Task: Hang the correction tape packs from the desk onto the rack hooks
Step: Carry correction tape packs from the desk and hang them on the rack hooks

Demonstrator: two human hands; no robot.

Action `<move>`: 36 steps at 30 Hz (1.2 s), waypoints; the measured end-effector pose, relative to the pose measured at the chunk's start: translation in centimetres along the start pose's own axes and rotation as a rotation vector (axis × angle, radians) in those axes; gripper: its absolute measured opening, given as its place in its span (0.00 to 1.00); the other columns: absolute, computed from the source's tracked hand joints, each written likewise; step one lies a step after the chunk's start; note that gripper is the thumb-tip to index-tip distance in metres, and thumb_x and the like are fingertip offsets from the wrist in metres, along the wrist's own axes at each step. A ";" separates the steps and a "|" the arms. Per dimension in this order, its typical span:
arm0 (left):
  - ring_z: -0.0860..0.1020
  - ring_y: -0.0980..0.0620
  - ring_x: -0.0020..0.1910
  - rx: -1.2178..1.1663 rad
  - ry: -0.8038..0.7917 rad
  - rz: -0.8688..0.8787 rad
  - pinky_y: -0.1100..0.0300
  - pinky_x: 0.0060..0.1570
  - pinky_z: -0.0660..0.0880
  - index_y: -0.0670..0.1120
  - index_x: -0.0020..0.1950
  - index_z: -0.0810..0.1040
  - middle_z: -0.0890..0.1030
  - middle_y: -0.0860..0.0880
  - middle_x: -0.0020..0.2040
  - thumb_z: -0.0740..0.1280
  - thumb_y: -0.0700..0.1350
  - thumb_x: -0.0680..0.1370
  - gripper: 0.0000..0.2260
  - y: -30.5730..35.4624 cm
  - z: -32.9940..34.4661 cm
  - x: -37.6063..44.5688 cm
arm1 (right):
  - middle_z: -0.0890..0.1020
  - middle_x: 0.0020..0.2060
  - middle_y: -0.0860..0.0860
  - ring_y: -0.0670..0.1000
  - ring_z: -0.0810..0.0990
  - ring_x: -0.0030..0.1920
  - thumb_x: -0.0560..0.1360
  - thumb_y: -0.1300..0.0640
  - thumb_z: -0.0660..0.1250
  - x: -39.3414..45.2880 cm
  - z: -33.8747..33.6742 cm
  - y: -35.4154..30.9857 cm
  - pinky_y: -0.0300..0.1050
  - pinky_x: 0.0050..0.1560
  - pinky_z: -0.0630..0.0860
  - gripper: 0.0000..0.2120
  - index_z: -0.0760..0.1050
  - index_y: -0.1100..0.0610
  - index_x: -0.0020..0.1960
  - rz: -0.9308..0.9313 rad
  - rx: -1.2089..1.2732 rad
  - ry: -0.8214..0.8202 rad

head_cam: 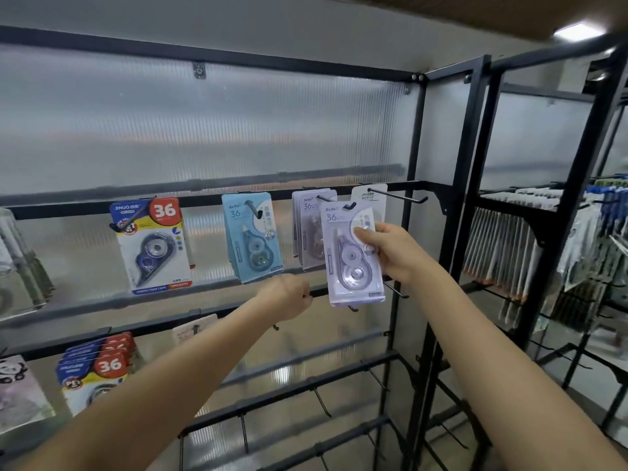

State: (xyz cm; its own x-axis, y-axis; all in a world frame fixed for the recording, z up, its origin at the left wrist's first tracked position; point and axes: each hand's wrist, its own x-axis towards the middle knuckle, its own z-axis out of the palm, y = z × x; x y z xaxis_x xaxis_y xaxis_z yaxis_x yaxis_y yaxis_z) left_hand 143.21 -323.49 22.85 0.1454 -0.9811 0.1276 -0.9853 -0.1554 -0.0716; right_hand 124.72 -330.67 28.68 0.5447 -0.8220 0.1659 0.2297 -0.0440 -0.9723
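Observation:
My right hand [387, 253] holds a lilac correction tape pack [350, 263] by its right edge, upright, in front of the rack. The pack's hang hole sits at the tip of a black hook [328, 199] that bears more lilac packs [311, 229]. My left hand [289, 295] is closed around the black crossbar [319, 291] just below and left of the held pack. A light blue pack [253, 237] hangs left of the lilac ones, and a dark blue "36" pack [153, 244] hangs further left. The desk is out of view.
A bare long hook [397, 196] juts out right of the lilac packs, with a white card behind it. Lower bars carry several bare hooks [321, 402] and a stack of blue "36" packs [97, 372]. Another rack with hanging stationery [503, 253] stands at the right.

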 end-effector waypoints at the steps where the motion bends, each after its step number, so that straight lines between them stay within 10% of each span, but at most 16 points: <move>1: 0.78 0.47 0.46 0.002 0.003 -0.003 0.55 0.45 0.77 0.45 0.55 0.78 0.80 0.46 0.50 0.58 0.50 0.81 0.13 0.0 -0.1 -0.1 | 0.84 0.38 0.55 0.51 0.84 0.34 0.77 0.65 0.64 0.4 0.2 0.0 0.46 0.36 0.82 0.03 0.77 0.62 0.48 0.038 0.045 0.001; 16: 0.78 0.46 0.47 0.020 0.000 0.004 0.54 0.45 0.76 0.44 0.54 0.77 0.79 0.46 0.49 0.57 0.49 0.81 0.12 -2.5 -0.6 -1.3 | 0.81 0.41 0.55 0.52 0.80 0.37 0.77 0.63 0.66 7.8 3.4 1.1 0.46 0.32 0.78 0.02 0.74 0.58 0.46 0.148 -0.067 0.149; 25: 0.76 0.48 0.54 0.026 0.023 0.097 0.55 0.44 0.74 0.50 0.63 0.73 0.79 0.49 0.56 0.55 0.48 0.82 0.13 -2.6 1.3 -2.6 | 0.73 0.63 0.58 0.57 0.73 0.62 0.76 0.59 0.67 3.2 1.6 6.6 0.47 0.58 0.70 0.23 0.65 0.62 0.68 0.097 -0.723 0.366; 36: 0.73 0.45 0.63 0.036 -0.160 -0.068 0.52 0.58 0.73 0.47 0.71 0.68 0.74 0.46 0.65 0.60 0.50 0.81 0.19 -3.5 2.3 -9.3 | 0.72 0.66 0.55 0.54 0.71 0.66 0.77 0.54 0.65 -4.1 6.0 9.8 0.49 0.66 0.68 0.22 0.67 0.56 0.70 0.014 -1.434 -0.179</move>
State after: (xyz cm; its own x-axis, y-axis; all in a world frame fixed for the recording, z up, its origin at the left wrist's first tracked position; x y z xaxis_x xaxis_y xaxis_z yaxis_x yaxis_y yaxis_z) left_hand 145.52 -314.14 19.60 0.2272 -0.9735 -0.0254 -0.9692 -0.2235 -0.1034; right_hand 129.60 -324.36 19.42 0.6566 -0.7510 0.0691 -0.7095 -0.6462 -0.2811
